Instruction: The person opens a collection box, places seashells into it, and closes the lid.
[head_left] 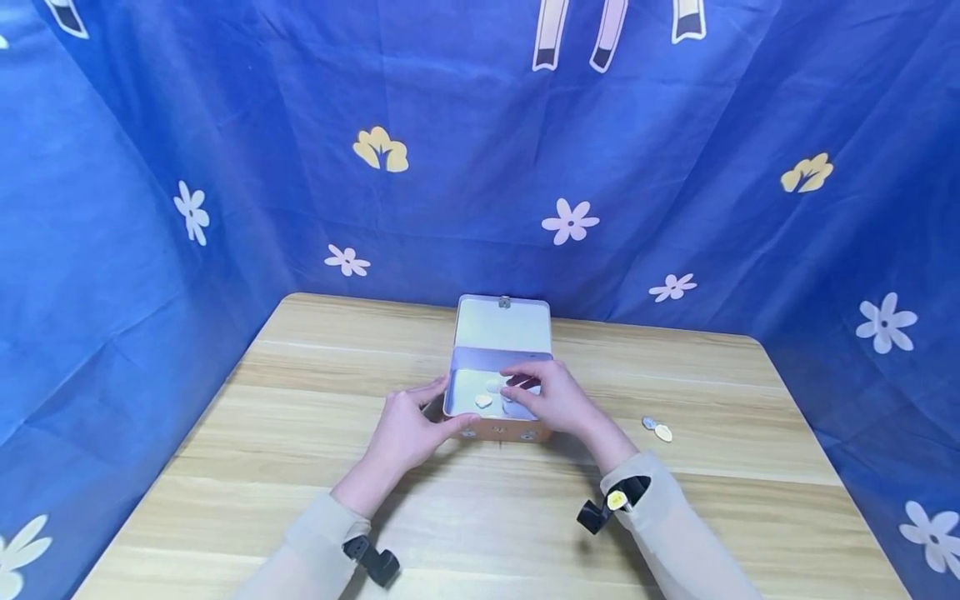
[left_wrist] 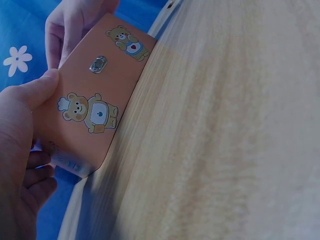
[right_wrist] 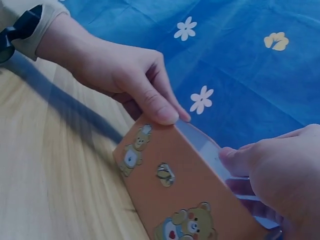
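Note:
An orange tin box (left_wrist: 82,100) with bear pictures stands on the table, its lid (head_left: 503,326) raised at the back. The left hand (head_left: 408,429) grips the box's left side, thumb on the front rim and fingers around the side. Over the box's right part, the right hand (head_left: 555,400) reaches in with bent fingers; in the right wrist view that hand (right_wrist: 285,175) covers part of the inside. Whether its fingertips pinch anything is hidden. A small pale piece (head_left: 483,401) lies inside, with other pale pieces near the right fingertips.
Right of the box, a small blue-grey piece (head_left: 648,423) and a cream oval piece (head_left: 663,433) lie on the wooden table (head_left: 480,517). A blue flowered cloth (head_left: 465,208) hangs behind the table and along both sides.

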